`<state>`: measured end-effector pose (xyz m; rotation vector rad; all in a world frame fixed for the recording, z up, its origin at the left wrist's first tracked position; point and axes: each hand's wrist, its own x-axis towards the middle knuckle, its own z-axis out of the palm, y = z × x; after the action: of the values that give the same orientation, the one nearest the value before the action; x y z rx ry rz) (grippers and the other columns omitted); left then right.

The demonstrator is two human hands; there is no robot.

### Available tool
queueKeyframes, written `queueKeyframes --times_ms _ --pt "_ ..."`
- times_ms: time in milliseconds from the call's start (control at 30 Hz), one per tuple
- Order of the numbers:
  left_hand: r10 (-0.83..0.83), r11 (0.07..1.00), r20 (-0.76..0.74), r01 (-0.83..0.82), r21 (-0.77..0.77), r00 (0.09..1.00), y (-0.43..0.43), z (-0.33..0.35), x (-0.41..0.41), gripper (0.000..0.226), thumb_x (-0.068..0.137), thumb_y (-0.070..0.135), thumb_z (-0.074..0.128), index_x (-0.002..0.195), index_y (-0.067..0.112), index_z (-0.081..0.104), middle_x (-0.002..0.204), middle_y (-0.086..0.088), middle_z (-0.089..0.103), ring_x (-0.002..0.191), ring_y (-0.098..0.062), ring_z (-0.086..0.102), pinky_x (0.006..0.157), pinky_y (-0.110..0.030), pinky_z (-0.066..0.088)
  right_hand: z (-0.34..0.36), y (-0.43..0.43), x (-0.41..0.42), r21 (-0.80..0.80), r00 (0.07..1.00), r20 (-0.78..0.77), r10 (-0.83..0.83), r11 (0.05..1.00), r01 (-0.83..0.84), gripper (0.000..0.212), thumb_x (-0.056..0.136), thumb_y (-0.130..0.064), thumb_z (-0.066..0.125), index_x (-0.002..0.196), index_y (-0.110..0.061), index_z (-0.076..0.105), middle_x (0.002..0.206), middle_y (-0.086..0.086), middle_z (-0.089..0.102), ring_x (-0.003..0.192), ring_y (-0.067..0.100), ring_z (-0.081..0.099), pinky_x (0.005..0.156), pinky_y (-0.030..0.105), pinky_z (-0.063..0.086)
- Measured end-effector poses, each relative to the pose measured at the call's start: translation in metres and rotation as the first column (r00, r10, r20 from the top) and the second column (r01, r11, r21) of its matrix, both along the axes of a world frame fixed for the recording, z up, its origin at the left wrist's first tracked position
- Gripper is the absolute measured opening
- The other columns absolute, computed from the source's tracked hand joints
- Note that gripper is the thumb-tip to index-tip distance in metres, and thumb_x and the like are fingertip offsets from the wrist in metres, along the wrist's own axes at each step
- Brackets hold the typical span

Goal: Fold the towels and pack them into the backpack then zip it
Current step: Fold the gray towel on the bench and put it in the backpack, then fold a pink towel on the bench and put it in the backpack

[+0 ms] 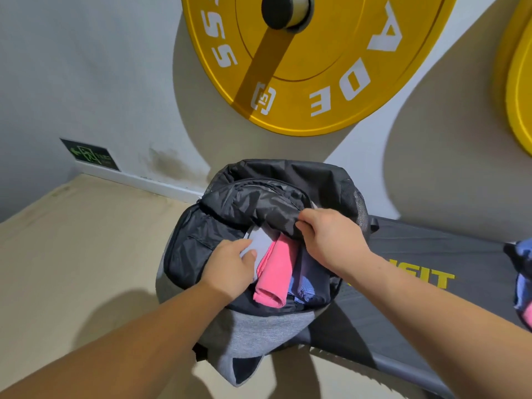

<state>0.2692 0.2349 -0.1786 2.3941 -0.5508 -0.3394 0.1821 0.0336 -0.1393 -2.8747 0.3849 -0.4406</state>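
Observation:
A black and grey backpack (pixel 247 326) stands open on the end of a dark bench. Inside it sit a folded pink towel (pixel 276 275) and a blue towel (pixel 305 286) side by side. My left hand (pixel 230 266) grips a folded grey towel (pixel 260 243) at the left side of the opening, partly inside the bag. My right hand (pixel 328 237) pinches the black flap (pixel 259 205) of the backpack and holds it back.
The dark bench (pixel 417 254) runs off to the right, with more blue and pink towels (pixel 522 277) at its far right edge. A yellow weight plate (pixel 331 67) hangs on the wall behind. Beige floor (pixel 72 254) lies to the left.

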Motion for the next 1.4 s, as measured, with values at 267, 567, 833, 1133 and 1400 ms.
queueKeyframes --times_ms 267,567,833,1133,1400 --pt "-0.066 0.995 0.18 0.078 -0.059 0.981 0.013 0.074 -0.04 0.011 0.094 0.016 0.06 0.101 0.022 0.067 0.087 0.011 0.06 0.077 -0.006 0.058 0.079 -0.027 0.047 0.026 -0.009 -0.038 -0.106 0.987 0.031 0.157 0.983 -0.152 0.037 0.092 -0.036 0.045 0.109 -0.014 0.07 0.108 0.006 0.068 0.103 0.034 0.062 0.088 0.044 0.052" --pt "-0.347 0.924 0.133 0.363 -0.119 0.928 -0.102 0.143 -0.152 0.014 0.089 0.012 0.064 0.082 0.017 0.075 0.069 0.008 0.069 0.061 0.0 0.059 0.06 -0.011 0.044 0.064 -0.057 -0.162 -0.082 0.987 -0.11 -0.116 0.991 0.107 0.035 0.097 -0.048 0.049 0.116 -0.021 0.061 0.113 0.004 0.064 0.112 0.031 0.059 0.086 0.039 0.049" --pt "-0.577 0.798 0.054 0.576 -0.176 0.815 -0.182 0.116 -0.265 0.015 0.089 0.013 0.065 0.076 0.019 0.072 0.062 0.013 0.062 0.056 0.009 0.055 0.056 -0.005 0.038 0.02 -0.169 -0.312 0.113 0.777 -0.327 -0.538 0.794 0.598 0.027 0.091 -0.035 0.056 0.104 -0.014 0.067 0.102 0.01 0.072 0.093 0.032 0.068 0.076 0.039 0.054" --pt "-0.603 0.796 0.035 0.604 -0.032 0.797 -0.188 0.076 -0.25 0.008 0.088 0.018 0.069 0.084 0.023 0.073 0.07 0.013 0.068 0.064 0.009 0.056 0.061 -0.005 0.041 -0.041 -0.202 -0.353 0.44 0.624 -0.3 -0.722 0.476 0.762 0.021 0.086 -0.026 0.067 0.081 -0.011 0.052 0.075 0.008 0.061 0.071 0.027 0.062 0.048 0.025 0.034" --pt "-0.654 0.755 0.013 0.653 -0.059 0.756 -0.181 0.077 -0.237 0.009 0.09 0.02 0.068 0.085 0.025 0.072 0.058 0.03 0.059 0.057 0.002 0.053 0.057 -0.011 0.038 -0.031 -0.2 -0.321 0.623 0.6 -0.189 -0.777 0.378 0.685 0.012 0.082 -0.016 0.063 0.073 -0.013 0.057 0.068 0.002 0.06 0.071 0.024 0.058 0.062 0.032 0.048"
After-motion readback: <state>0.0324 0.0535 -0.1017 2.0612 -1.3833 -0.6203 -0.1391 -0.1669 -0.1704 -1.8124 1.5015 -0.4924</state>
